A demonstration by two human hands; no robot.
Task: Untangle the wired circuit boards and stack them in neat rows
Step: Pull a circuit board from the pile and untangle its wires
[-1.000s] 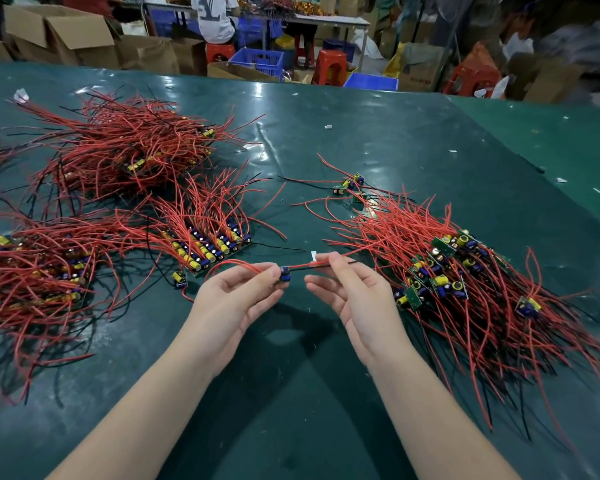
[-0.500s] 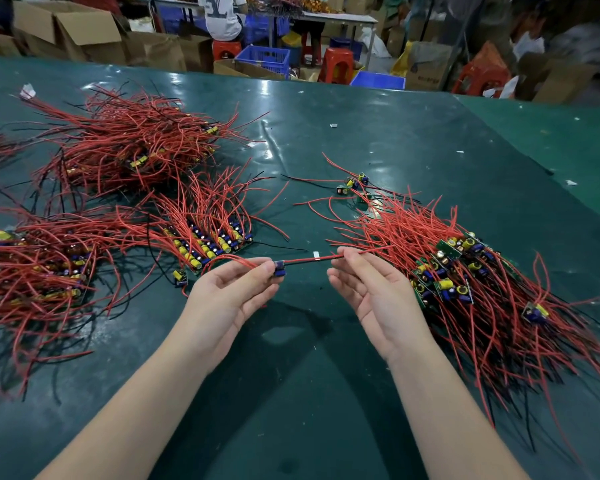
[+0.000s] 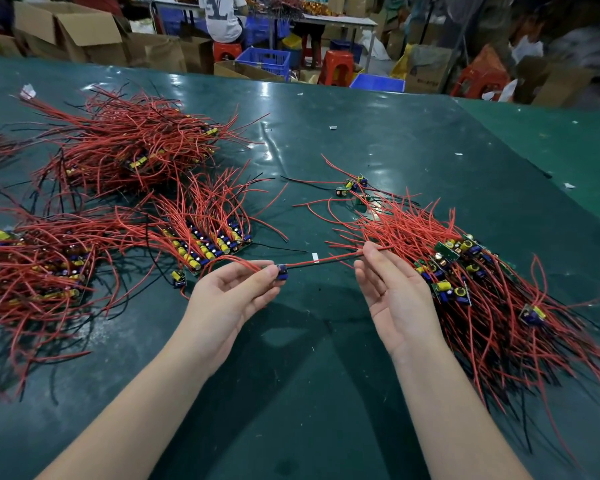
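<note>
Over the dark green glossy surface (image 3: pixel 326 393), the person held one small circuit board with blue capacitors and red and black wire leads (image 3: pixel 282 271) between both hands. The left hand (image 3: pixel 229 299), palm up, pinched the board end at its fingertips, with a red lead trailing back over the fingers toward the left. The right hand (image 3: pixel 392 292), also palm up with the other fingers loosely spread, pinched the leads farther along between thumb and forefinger, so that the wires ran nearly straight from one hand to the other, a small white tag (image 3: pixel 314 257) midway along them. The board hung just above the surface, between the neat row of stacked boards with yellow and blue capacitors (image 3: pixel 208 247) on the left and the loose tangled heap of red-wired boards (image 3: pixel 465 278) on the right.

The step in hand appeared to be straightening the leads of a single board already freed from the heap. The next move would probably call for carrying it left and laying it against the end of the row, board edge aligned with its neighbours and wires fanned the same way, without dragging the row's wires out of order. A single stray board (image 3: pixel 179 278) lay just beside the row's near end.
</note>
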